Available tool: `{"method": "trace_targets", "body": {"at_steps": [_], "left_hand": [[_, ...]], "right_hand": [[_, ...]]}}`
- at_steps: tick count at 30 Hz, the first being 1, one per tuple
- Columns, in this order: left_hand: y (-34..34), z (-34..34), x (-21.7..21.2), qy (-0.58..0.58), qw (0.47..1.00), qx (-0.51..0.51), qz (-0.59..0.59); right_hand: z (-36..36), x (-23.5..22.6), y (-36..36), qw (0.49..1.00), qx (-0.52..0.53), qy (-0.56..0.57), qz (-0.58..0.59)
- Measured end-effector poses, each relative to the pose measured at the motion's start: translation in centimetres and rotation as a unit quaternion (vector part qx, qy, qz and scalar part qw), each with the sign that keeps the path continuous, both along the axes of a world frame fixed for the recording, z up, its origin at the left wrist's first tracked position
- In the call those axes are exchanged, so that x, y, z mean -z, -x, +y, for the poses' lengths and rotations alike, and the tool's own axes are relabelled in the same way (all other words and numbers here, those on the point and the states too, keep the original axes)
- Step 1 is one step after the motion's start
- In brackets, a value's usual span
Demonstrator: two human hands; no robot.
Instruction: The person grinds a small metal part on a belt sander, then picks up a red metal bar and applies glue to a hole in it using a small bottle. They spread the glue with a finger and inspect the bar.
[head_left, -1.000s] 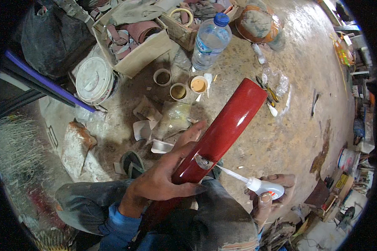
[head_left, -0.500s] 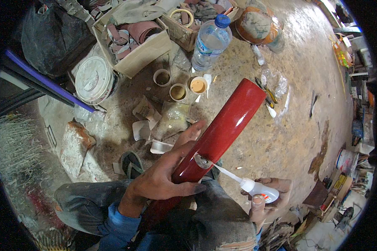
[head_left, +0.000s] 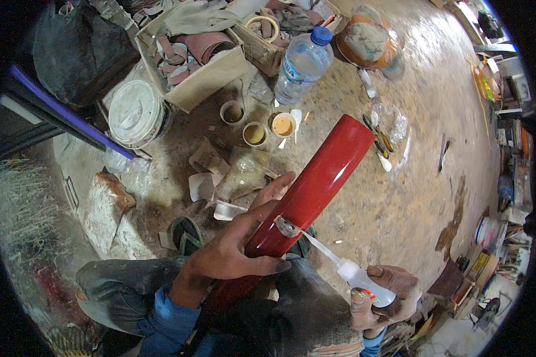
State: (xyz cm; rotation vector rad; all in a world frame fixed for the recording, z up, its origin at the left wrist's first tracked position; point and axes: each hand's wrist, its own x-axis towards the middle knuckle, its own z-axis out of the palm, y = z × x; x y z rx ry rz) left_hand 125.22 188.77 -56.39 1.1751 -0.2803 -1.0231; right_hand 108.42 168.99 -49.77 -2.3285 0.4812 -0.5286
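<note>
A glossy red tube-shaped piece (head_left: 324, 172) slants up and to the right across my lap. My left hand (head_left: 232, 244) is wrapped round its lower part, thumb in front and fingers behind. Beside the thumb, a small greyish oval patch (head_left: 287, 226) breaks the red surface. My right hand (head_left: 387, 297) grips a small white squeeze bottle (head_left: 366, 285) between thumb and fingers. The bottle's long thin nozzle (head_left: 321, 245) points up and left, its tip at the edge of the patch; whether it touches cannot be made out.
Three small cups (head_left: 255, 134) stand beyond the red piece, near a blue-capped water bottle (head_left: 304, 65). Cardboard boxes (head_left: 211, 80) of sanding strips and cloth lie at the back. A white lidded bucket (head_left: 134, 113) is at left, with pliers (head_left: 381, 135) on the floor at right.
My right hand and the squeeze bottle have shifted slightly down and right, the bottle now tilted more steeply. The nozzle tip stays by the patch. My left hand keeps its hold.
</note>
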Motion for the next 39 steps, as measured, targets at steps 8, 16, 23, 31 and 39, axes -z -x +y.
{"method": "trace_targets", "body": {"at_steps": [8, 16, 23, 31, 39], "left_hand": [[-0.2, 0.0, -0.3, 0.029, 0.997, 0.006, 0.071], [0.1, 0.5, 0.2, 0.031, 0.99, 0.003, 0.135], [0.8, 0.6, 1.6, 0.032, 0.975, -0.001, 0.222], [0.9, 0.6, 0.5, 0.022, 0.964, -0.029, 0.264], [1.0, 0.7, 1.1, 0.122, 0.962, 0.023, 0.245]], "right_hand": [[0.4, -0.5, -1.8, 0.999, -0.012, 0.007, -0.03], [-0.4, -0.8, -1.4, 0.989, -0.093, 0.11, -0.042], [-8.7, -2.6, -1.3, 0.815, -0.155, -0.471, 0.298], [-3.7, 7.6, 2.3, 0.933, 0.197, -0.239, -0.183], [-4.9, 15.3, -3.7, 0.948, 0.133, -0.255, -0.137]]}}
